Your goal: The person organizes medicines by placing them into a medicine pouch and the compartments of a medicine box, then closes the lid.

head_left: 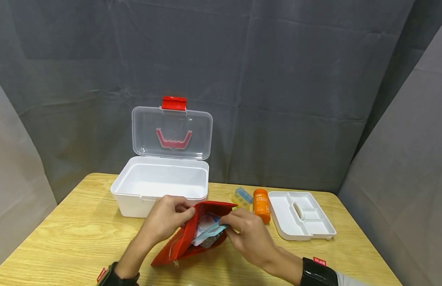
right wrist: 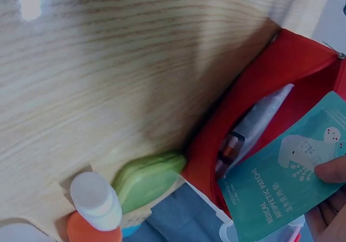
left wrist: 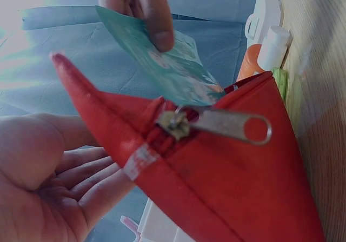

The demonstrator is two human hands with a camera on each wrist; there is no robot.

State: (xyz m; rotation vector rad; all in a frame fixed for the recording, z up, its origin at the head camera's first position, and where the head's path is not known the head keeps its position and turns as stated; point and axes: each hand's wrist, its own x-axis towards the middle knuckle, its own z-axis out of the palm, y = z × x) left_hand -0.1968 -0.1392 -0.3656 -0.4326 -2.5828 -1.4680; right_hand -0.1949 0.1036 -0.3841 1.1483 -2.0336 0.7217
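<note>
A red zippered pouch [head_left: 181,242] is held gaping above the table. My left hand [head_left: 167,218] grips its rim on the left side, with the thumb near the opening. My right hand [head_left: 249,238] pinches a flat teal packet [right wrist: 286,172] printed "Medical Antipyretic Patch" between thumb and fingers. The packet's lower end is at the pouch mouth. Inside the pouch, a clear plastic bag [right wrist: 262,123] and a small brown item [right wrist: 232,147] show; the rest of the contents is hidden. The metal zipper pull [left wrist: 232,126] hangs at the pouch's near end.
A white box [head_left: 160,178] with its clear lid [head_left: 172,119] raised stands behind the pouch. Right of it are a blue-and-yellow pill case [head_left: 243,197], an orange bottle [head_left: 261,204] and a white divided tray [head_left: 296,214]. A white bottle [right wrist: 94,199] and a green case [right wrist: 148,182] stand near the pouch.
</note>
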